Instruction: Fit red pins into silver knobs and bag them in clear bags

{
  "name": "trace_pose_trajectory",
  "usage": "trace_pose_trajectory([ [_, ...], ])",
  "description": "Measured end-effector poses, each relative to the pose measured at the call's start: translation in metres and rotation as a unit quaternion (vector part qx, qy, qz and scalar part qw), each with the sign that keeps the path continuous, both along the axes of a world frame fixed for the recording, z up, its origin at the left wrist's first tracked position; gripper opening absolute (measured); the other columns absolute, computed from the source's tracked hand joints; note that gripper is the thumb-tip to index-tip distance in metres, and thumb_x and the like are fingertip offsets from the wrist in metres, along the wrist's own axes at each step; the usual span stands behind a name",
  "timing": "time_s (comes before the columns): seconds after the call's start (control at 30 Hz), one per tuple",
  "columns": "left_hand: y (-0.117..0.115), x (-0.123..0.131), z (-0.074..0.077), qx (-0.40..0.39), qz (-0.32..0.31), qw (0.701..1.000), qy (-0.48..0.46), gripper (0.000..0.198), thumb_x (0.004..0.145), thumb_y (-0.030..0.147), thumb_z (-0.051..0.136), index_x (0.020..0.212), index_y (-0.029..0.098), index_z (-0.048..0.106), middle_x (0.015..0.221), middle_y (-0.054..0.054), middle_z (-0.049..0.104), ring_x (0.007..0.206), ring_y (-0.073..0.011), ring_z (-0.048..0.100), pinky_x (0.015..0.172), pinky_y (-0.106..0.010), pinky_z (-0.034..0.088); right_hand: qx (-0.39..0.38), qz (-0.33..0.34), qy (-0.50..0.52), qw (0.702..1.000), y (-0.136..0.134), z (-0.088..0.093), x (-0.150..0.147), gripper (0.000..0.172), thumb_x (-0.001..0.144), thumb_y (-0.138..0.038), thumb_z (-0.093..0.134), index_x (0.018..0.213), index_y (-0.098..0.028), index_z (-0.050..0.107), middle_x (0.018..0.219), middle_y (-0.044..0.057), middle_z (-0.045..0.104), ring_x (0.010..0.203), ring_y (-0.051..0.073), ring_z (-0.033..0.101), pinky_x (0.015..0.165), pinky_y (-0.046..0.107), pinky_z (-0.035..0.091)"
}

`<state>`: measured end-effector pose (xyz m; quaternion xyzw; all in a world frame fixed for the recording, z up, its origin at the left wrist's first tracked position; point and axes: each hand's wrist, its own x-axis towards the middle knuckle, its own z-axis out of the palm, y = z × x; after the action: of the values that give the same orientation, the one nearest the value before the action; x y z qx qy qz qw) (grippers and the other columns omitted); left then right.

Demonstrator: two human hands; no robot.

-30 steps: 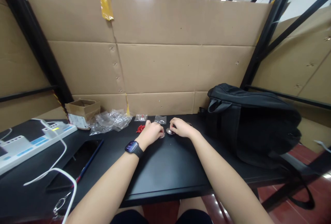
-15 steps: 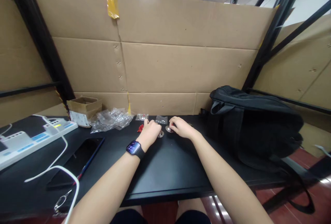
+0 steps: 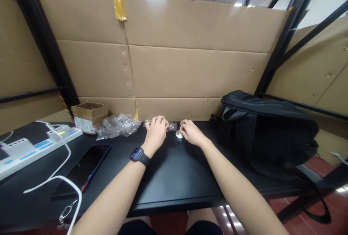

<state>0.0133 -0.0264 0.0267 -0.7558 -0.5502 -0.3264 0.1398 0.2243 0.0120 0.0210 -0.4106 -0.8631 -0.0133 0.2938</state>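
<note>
My left hand [image 3: 157,131], with a black watch on its wrist, is at the back of the black table with its fingers curled down. What its fingertips hold is hidden. Just right of them, a small shiny piece [image 3: 171,126] shows against a clear plastic bag [image 3: 174,125]. Another bit of clear film shows left of the hand. My right hand [image 3: 191,133] has its fingers bent together at the edge of a round metal disc [image 3: 179,134], which catches the light. The thumb side of this hand touches the disc.
A black bag [image 3: 266,133] stands at the right. On the left are a crumpled plastic wrapper [image 3: 119,126], an open cardboard box [image 3: 89,113], a dark phone [image 3: 84,168], a white power strip [image 3: 40,151] and a loose white cable [image 3: 66,179]. A cardboard wall [image 3: 174,64] closes the back.
My left hand has shifted slightly away from me, toward the clear bag. The disc beside it and the red pieces no longer show where they were. My right hand stays almost still at its disc.
</note>
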Motion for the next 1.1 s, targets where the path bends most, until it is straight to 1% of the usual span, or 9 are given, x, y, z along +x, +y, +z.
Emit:
trace_pose_trajectory([
  [0.17, 0.018, -0.007, -0.008, -0.091, -0.007, 0.978, -0.189, 0.02, 0.097, 0.032, 0.049, 0.095, 0.024, 0.066, 0.117, -0.008, 0.061, 0.113, -0.0263, 0.054, 0.094, -0.046, 0.04, 0.016, 0.011, 0.089, 0.996, 0.002, 0.003, 0.001, 0.011, 0.093, -0.019, 0.053, 0.084, -0.019, 0.059, 0.11, 0.01, 0.061, 0.106, 0.023, 0.055, 0.098, 0.039, 0.043],
  [0.3, 0.034, -0.003, -0.023, -0.126, -0.084, 0.945, -0.291, 0.017, 0.094, 0.031, 0.054, 0.093, 0.021, 0.068, 0.109, -0.007, 0.067, 0.113, -0.0238, 0.057, 0.098, -0.04, 0.043, 0.006, 0.04, 0.215, 0.976, -0.004, 0.008, -0.015, 0.014, 0.095, -0.027, 0.052, 0.086, -0.019, 0.059, 0.114, 0.011, 0.061, 0.111, 0.022, 0.057, 0.09, 0.035, 0.048],
  [0.43, 0.039, 0.004, -0.031, -0.119, -0.136, 0.922, -0.342, 0.019, 0.092, 0.03, 0.055, 0.094, 0.018, 0.069, 0.105, -0.009, 0.07, 0.106, -0.0218, 0.061, 0.096, -0.036, 0.045, -0.042, 0.051, 0.317, 0.946, -0.007, 0.003, -0.033, 0.019, 0.094, -0.037, 0.054, 0.086, -0.02, 0.06, 0.114, 0.01, 0.064, 0.105, 0.022, 0.062, 0.082, 0.032, 0.052],
  [0.57, 0.037, 0.008, -0.033, -0.113, -0.138, 0.921, -0.345, 0.019, 0.091, 0.031, 0.057, 0.092, 0.018, 0.071, 0.103, -0.009, 0.071, 0.102, -0.0218, 0.063, 0.094, -0.036, 0.046, -0.178, 0.107, 0.397, 0.894, -0.006, -0.006, -0.04, 0.025, 0.089, -0.045, 0.06, 0.089, -0.02, 0.059, 0.112, 0.008, 0.067, 0.082, 0.017, 0.069, 0.07, 0.031, 0.058],
  [0.67, 0.036, 0.009, -0.034, -0.106, -0.137, 0.924, -0.342, 0.018, 0.089, 0.032, 0.059, 0.089, 0.019, 0.072, 0.1, -0.008, 0.072, 0.1, -0.0224, 0.064, 0.094, -0.037, 0.047, -0.234, 0.121, 0.436, 0.86, -0.006, -0.007, -0.038, 0.03, 0.083, -0.045, 0.068, 0.101, -0.022, 0.06, 0.111, 0.006, 0.066, 0.072, 0.015, 0.071, 0.062, 0.03, 0.061],
  [0.77, 0.034, 0.008, -0.033, -0.099, -0.126, 0.928, -0.335, 0.016, 0.089, 0.031, 0.06, 0.088, 0.02, 0.072, 0.1, -0.007, 0.071, 0.101, -0.0228, 0.063, 0.094, -0.038, 0.047, -0.278, 0.132, 0.445, 0.841, -0.007, -0.005, -0.035, 0.043, 0.079, -0.043, 0.074, 0.117, -0.025, 0.063, 0.11, 0.006, 0.067, 0.071, 0.015, 0.072, 0.066, 0.033, 0.064],
  [0.83, 0.031, 0.008, -0.031, -0.094, -0.11, 0.938, -0.316, 0.015, 0.089, 0.031, 0.059, 0.089, 0.021, 0.071, 0.102, -0.007, 0.07, 0.103, -0.0232, 0.062, 0.095, -0.039, 0.046, -0.309, 0.141, 0.446, 0.828, -0.007, -0.003, -0.033, 0.045, 0.079, -0.044, 0.075, 0.117, -0.023, 0.066, 0.111, 0.007, 0.068, 0.073, 0.016, 0.073, 0.073, 0.036, 0.065],
  [0.93, 0.026, 0.009, -0.026, -0.08, -0.094, 0.955, -0.269, 0.015, 0.091, 0.033, 0.057, 0.092, 0.022, 0.069, 0.107, -0.007, 0.067, 0.107, -0.024, 0.06, 0.096, -0.04, 0.045, -0.322, 0.157, 0.457, 0.814, -0.008, -0.002, -0.032, 0.045, 0.076, -0.043, 0.078, 0.114, -0.02, 0.069, 0.109, 0.007, 0.067, 0.082, 0.019, 0.073, 0.082, 0.04, 0.065],
  [1.1, 0.021, 0.008, -0.018, -0.067, -0.094, 0.974, -0.192, 0.021, 0.096, 0.036, 0.049, 0.103, 0.024, 0.065, 0.117, -0.007, 0.065, 0.115, -0.0246, 0.057, 0.101, -0.042, 0.041, -0.285, 0.156, 0.467, 0.822, -0.01, 0.002, -0.032, 0.05, 0.066, -0.04, 0.085, 0.108, -0.019, 0.069, 0.105, 0.006, 0.066, 0.092, 0.02, 0.069, 0.082, 0.04, 0.065],
])
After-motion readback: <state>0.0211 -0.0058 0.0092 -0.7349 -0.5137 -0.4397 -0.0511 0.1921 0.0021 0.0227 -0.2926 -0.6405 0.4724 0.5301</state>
